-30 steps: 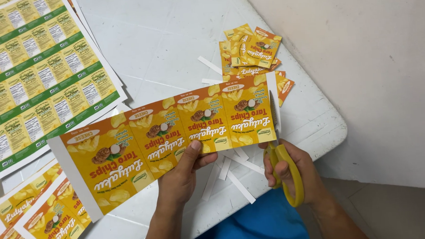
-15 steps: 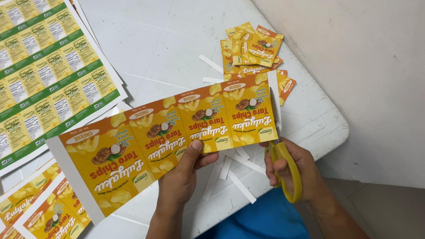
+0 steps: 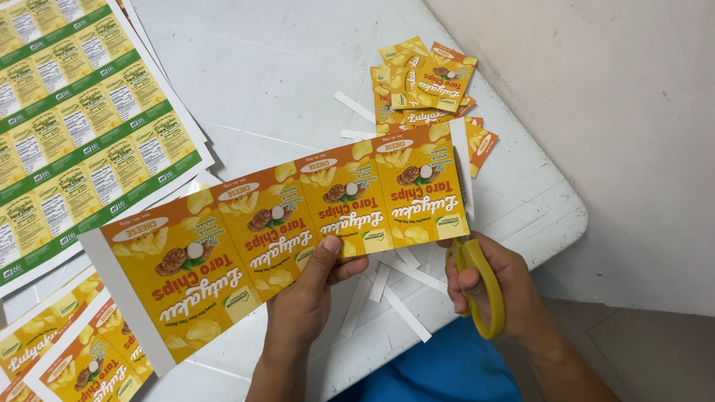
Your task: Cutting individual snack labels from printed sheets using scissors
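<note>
My left hand (image 3: 305, 297) pinches the lower edge of a long orange-yellow strip of printed labels (image 3: 277, 225), thumb on top, holding it above the white table (image 3: 286, 74). My right hand (image 3: 497, 287) grips yellow-handled scissors (image 3: 477, 280) whose blades run up along the strip's right end, beside its white margin (image 3: 462, 167). A pile of cut orange labels (image 3: 429, 91) lies just beyond the strip.
Large sheets of green and yellow labels (image 3: 60, 127) lie at the left. More orange label strips (image 3: 65, 371) sit at the lower left. Thin white paper offcuts (image 3: 391, 293) are scattered near the table's front edge. A pale wall (image 3: 613, 90) stands at the right.
The scissors' handles have drawn slightly closer together and the blades have moved a little along the strip's right margin. My left hand has stayed put.
</note>
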